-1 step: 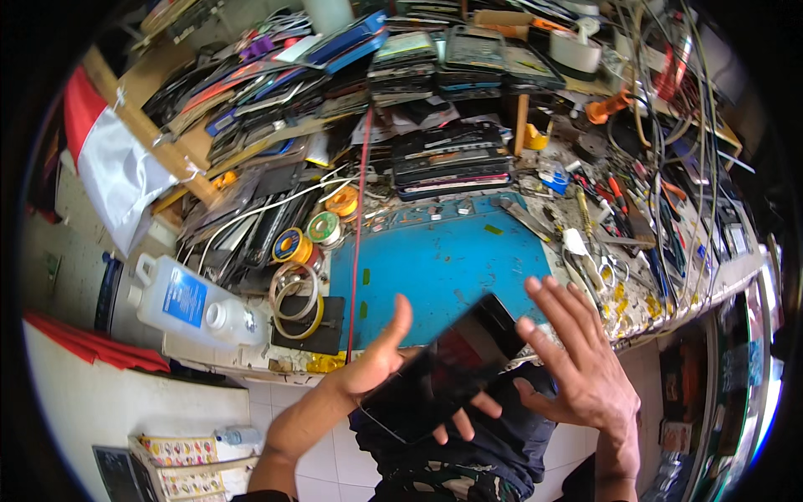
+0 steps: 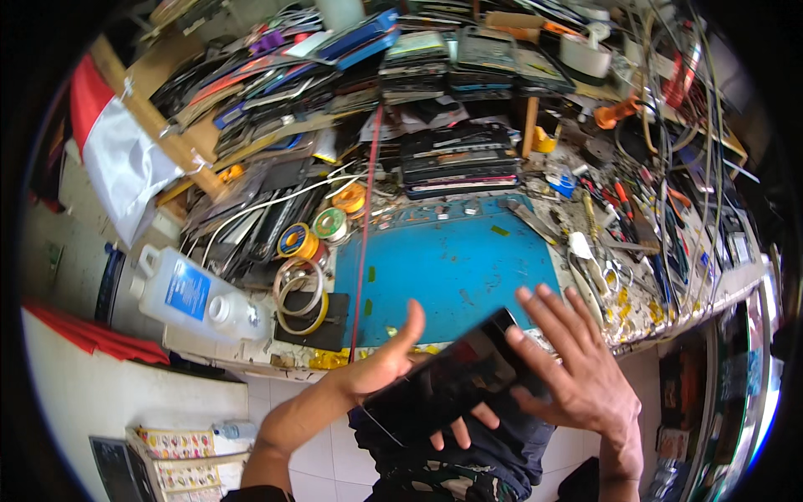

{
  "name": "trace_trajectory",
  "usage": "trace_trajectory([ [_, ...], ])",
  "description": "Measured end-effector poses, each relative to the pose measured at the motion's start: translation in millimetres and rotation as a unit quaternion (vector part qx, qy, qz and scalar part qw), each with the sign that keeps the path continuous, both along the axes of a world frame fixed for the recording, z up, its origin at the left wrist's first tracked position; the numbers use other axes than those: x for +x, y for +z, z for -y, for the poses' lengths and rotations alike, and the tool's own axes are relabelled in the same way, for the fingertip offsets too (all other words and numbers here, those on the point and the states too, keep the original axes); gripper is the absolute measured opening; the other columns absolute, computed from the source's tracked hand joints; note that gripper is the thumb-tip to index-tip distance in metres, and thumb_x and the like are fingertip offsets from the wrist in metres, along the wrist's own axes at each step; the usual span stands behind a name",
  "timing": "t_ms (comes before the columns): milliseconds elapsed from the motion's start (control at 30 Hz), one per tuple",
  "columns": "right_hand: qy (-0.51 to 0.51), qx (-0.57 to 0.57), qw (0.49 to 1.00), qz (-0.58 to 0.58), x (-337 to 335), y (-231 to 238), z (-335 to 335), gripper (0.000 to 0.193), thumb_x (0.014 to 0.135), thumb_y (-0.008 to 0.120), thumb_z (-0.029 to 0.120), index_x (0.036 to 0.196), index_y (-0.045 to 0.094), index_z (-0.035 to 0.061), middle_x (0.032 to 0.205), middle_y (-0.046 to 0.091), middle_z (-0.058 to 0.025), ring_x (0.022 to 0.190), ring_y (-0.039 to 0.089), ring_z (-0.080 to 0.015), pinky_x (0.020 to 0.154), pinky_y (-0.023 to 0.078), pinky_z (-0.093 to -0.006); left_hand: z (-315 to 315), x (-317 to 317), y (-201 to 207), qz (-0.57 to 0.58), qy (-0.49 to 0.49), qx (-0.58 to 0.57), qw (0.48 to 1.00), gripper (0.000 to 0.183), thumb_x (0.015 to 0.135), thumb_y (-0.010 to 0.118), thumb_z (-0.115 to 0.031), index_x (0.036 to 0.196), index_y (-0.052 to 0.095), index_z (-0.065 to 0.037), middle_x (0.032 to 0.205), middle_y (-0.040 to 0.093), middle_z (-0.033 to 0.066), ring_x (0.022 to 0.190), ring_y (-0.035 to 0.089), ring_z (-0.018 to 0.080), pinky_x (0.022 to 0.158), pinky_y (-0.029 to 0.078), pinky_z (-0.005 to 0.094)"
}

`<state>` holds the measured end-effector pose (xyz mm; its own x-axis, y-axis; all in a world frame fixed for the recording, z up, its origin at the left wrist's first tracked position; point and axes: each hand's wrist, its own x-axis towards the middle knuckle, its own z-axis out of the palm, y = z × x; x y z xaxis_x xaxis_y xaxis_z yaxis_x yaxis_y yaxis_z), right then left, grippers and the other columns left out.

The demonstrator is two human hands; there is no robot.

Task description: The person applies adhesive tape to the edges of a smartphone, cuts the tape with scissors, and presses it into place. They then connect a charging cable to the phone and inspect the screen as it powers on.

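Note:
A glossy black smartphone (image 2: 447,381) lies tilted in my left hand (image 2: 389,360), in front of the bench's near edge. My left thumb points up beside the phone, while the fingertips show past its lower edge, so the hand supports it from beneath. My right hand (image 2: 577,368) is open with its fingers spread. It hovers over the phone's right end and partly covers it; whether it touches the glass I cannot tell. Beyond both hands lies a blue work mat (image 2: 443,272).
Left of the mat are solder spools (image 2: 299,241), tape rolls (image 2: 299,297) and a white jug (image 2: 188,293). Stacked phone parts (image 2: 460,159) stand behind it. Tweezers, scissors (image 2: 615,274) and pliers (image 2: 621,194) crowd the right side, below hanging cables (image 2: 709,151). A red cord (image 2: 368,217) crosses the mat.
My right hand has shifted slightly left, its fingers now overlapping the phone's end. The phone and left hand have moved slightly, and the bench sits a little differently in view.

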<state>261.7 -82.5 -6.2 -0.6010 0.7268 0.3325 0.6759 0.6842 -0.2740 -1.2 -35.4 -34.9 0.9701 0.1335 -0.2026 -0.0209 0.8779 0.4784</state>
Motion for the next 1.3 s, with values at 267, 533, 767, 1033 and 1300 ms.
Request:
trace_trajectory([
  [267, 0.147, -0.012, 0.989, -0.019, -25.6, 2.2, -21.7, 0.109, 0.056, 0.087, 0.034, 0.147, 0.035, 0.0043, 0.114, 0.061, -0.0136, 0.103, 0.061, -0.0309, 0.101, 0.047, -0.0476, 6.0, -20.0, -3.0, -0.037, -0.025, 0.007, 0.999, 0.13, 0.063, 0.004, -0.096, 0.146, 0.035, 0.0, 0.133, 0.052, 0.0318, 0.106, 0.063, 0.0457, 0.08, 0.058, 0.0495],
  [533, -0.001, -0.069, 0.987, -0.142, -22.4, 3.1, -61.2, 0.11, 0.056, 0.085, 0.017, 0.15, 0.03, 0.0106, 0.11, 0.058, -0.0199, 0.103, 0.056, -0.0406, 0.09, 0.047, -0.0458, 8.7, -100.8, 12.2, -0.186, 0.447, 0.498, 0.719, 0.101, 0.093, 0.016, -0.076, 0.122, 0.058, 0.012, 0.074, 0.068, 0.0148, 0.064, 0.068, 0.0244, 0.063, 0.055, 0.0311],
  [767, -0.026, -0.159, 0.985, -0.053, -37.1, -4.9, -91.2, 0.104, 0.059, 0.085, 0.019, 0.149, 0.033, 0.0127, 0.122, 0.06, -0.0209, 0.116, 0.058, -0.0366, 0.098, 0.047, -0.0441, 1.9, -116.7, 7.8, -0.579, 0.31, 0.717, 0.232, 0.033, 0.083, 0.075, -0.021, 0.108, 0.071, -0.001, 0.096, 0.056, 0.0129, 0.091, 0.058, 0.0302, 0.08, 0.046, 0.0422],
  [1033, -0.005, -0.139, 0.988, -0.067, -28.0, -15.9, -99.5, 0.094, 0.066, 0.086, 0.029, 0.146, 0.038, 0.0133, 0.124, 0.058, -0.023, 0.123, 0.05, -0.0396, 0.103, 0.043, -0.0463, -0.5, -119.1, -4.3, -0.524, 0.378, 0.712, 0.275, 0.018, 0.083, 0.074, -0.01, 0.098, 0.073, 0.0, 0.091, 0.053, 0.0092, 0.082, 0.056, 0.0245, 0.073, 0.047, 0.036],
  [1300, 0.035, -0.25, 0.909, -0.333, -44.9, -8.7, -67.7, 0.057, 0.085, 0.074, 0.024, 0.133, 0.053, 0.0012, 0.131, 0.058, -0.0165, 0.125, 0.054, -0.0297, 0.107, 0.042, -0.0416, 32.2, -76.5, -0.9, -0.419, 0.511, 0.737, 0.143, 0.024, 0.07, 0.082, 0.002, 0.091, 0.075, -0.006, 0.087, 0.054, 0.0055, 0.069, 0.053, 0.0149, 0.057, 0.042, 0.0276],
])
